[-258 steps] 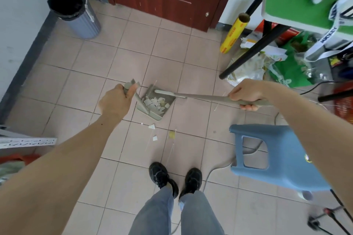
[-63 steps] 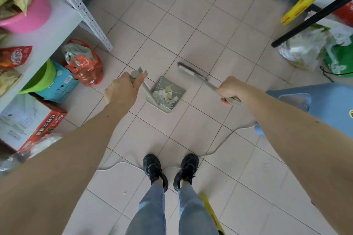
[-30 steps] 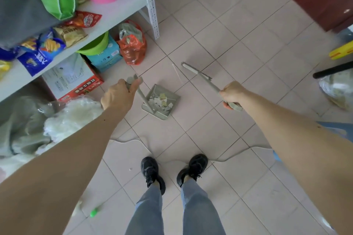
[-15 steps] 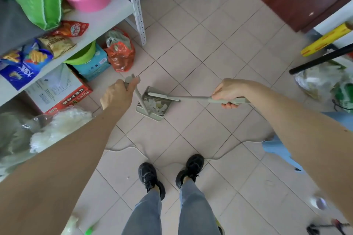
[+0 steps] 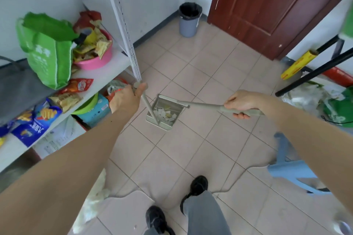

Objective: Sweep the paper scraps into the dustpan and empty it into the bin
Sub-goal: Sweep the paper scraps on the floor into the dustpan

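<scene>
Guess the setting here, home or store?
Probably a storeroom or back room, not a shop floor: a metal shelf rack piled with snack packets, a tiled floor, a lined bin beside a wooden door.

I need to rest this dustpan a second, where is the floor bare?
Bare tiles run from the dustpan toward the bin and door. The shelf side and the bags by the stool are crowded.
</scene>
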A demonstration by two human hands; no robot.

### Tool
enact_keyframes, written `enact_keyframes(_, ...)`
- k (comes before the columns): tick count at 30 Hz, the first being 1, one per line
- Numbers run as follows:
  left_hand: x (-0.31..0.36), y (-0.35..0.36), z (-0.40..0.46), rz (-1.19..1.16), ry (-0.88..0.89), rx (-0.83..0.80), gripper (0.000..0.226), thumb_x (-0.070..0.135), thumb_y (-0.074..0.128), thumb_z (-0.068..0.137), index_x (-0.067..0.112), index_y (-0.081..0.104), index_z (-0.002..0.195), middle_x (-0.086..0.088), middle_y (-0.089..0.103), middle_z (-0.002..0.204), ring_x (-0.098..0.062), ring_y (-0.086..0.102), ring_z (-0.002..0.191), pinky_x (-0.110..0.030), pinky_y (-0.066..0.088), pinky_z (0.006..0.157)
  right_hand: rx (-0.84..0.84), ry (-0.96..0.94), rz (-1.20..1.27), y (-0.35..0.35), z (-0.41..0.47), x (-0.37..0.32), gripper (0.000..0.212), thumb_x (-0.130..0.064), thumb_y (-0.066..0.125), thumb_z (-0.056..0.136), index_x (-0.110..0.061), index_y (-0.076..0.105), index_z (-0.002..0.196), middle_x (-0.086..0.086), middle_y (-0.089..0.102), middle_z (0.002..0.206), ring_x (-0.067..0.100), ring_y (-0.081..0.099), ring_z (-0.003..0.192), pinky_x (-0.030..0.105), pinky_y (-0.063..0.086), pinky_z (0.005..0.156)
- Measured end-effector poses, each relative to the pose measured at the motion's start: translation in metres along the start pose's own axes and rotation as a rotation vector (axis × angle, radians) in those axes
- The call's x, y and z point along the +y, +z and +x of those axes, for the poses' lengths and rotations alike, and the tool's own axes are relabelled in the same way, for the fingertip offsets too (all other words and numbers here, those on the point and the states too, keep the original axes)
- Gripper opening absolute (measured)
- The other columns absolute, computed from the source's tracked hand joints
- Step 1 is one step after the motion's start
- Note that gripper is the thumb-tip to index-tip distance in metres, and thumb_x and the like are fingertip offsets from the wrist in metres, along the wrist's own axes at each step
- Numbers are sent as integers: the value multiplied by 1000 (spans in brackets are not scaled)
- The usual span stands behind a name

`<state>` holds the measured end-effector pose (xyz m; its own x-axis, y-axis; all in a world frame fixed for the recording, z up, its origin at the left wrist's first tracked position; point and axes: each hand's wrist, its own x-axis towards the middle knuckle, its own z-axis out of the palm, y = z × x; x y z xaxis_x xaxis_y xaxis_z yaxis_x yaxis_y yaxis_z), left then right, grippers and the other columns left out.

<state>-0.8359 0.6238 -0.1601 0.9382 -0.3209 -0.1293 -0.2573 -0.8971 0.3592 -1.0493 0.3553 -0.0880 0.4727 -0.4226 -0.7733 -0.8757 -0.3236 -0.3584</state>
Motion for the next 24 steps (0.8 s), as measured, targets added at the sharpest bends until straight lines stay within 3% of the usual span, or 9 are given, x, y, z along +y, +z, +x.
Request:
enact_keyframes(6,69,-10,60,-30,41,29,81,77,23,88,7,59,107,-16,66,102,-36,63,96,-44,49,79,64,-17,166,-57,29,1,20,-10,50,101,1,60,113,15,52,74,9,48,25,14,37,31)
enact_keyframes(9,110,-12,100,-122,43,-7,80,79,20,86,9,58,95,-12,69,88,-32,67,86,-43,53,78,83,-29,198,-100,56,-1,15,-9,49,101,0,61,105,14,49,72,9,47,22,13,37,30)
enact_keyframes(12,151,-17,133,-347,25,-102,71,73,33,90,7,60,89,-11,72,72,-28,72,68,-45,60,73,92,-48,155,-149,83,-8,17,-10,49,101,1,61,105,14,51,69,8,48,23,13,36,29)
enact_keyframes(14,176,-19,152,-480,27,-134,64,67,43,91,5,62,90,-8,72,68,-21,71,57,-39,62,64,94,-52,154,-179,99,-15,18,-11,51,100,2,60,107,14,53,68,8,48,23,14,36,29)
enact_keyframes(19,233,-26,206,-545,-6,-96,63,65,49,90,5,61,72,-1,59,49,-10,52,36,-22,43,43,83,-63,172,-242,127,-34,17,-12,50,101,0,61,106,14,52,68,6,48,23,13,36,29)
enact_keyframes(24,280,-31,280,-506,7,-45,67,66,45,91,8,58,59,-1,56,45,-16,53,38,-27,46,51,86,-95,221,-301,165,-68,20,-14,53,101,-2,59,115,14,53,68,6,48,24,13,35,28)
